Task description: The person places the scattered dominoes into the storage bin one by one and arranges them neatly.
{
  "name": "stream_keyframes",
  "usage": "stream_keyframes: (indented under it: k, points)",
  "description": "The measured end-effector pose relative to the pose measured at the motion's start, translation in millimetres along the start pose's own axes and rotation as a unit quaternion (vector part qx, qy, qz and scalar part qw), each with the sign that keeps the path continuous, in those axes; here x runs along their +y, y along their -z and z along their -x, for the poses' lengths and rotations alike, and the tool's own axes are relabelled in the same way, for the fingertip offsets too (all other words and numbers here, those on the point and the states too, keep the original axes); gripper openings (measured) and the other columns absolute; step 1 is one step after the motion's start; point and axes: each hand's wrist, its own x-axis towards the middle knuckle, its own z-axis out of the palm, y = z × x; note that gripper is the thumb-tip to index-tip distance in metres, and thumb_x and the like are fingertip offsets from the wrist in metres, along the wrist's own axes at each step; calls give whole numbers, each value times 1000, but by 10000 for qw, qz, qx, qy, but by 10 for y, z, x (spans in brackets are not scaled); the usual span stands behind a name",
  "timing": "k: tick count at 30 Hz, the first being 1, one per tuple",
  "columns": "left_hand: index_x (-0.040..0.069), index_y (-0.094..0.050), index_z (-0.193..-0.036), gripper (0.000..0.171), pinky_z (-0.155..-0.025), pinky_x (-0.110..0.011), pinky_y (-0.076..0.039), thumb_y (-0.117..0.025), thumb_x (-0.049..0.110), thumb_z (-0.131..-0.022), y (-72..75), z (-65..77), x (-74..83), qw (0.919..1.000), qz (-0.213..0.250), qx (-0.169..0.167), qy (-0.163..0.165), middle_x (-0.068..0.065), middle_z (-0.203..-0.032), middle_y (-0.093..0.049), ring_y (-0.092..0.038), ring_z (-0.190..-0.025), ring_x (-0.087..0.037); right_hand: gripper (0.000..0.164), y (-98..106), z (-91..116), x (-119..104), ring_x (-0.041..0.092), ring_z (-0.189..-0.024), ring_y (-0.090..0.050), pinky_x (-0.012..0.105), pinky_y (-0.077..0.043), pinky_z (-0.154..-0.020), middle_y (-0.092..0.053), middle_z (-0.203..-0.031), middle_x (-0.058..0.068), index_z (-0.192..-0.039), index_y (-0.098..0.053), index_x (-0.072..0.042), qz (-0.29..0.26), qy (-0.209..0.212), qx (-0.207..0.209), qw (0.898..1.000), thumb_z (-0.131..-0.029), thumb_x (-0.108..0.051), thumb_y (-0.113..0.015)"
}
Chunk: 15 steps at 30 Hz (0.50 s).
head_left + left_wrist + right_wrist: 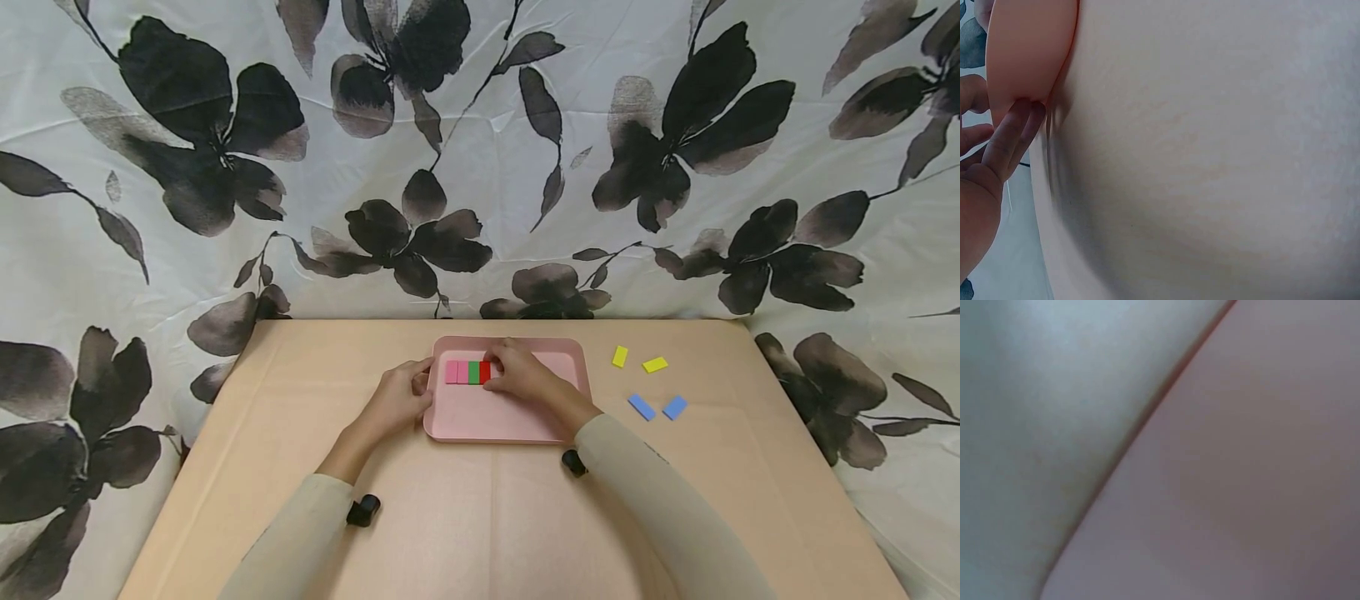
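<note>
A pink tray lies on the table, with a row of small flat tiles near its left end. From left to right they are two pink tiles, a green tile and a red tile. My right hand reaches over the tray and pinches the red tile at the row's right end, against the green one. With extended fingers my left hand touches the tray's left edge. Those fingers also show against the tray's wall in the left wrist view. The right wrist view has no fingers in it.
Right of the tray, two yellow tiles and two blue tiles lie on the beige table. A floral cloth hangs behind the table's back edge. A black wrist camera sits on each arm.
</note>
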Motion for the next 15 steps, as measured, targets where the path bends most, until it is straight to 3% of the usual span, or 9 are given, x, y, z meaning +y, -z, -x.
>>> stream_keyframes:
  k: [15]
  points:
    - [-4, -56, -145, 61, -68, -24, -52, -69, 2, -85, 14, 26, -3, 10000, -19, -6, -66, -16, -118, -70, -63, -82, -17, 46, -22, 52, -41, 19, -98, -52, 29, -49, -83, -54, -106, 6, -122, -68, -4, 28, -112, 23, 9999, -86, -24, -85]
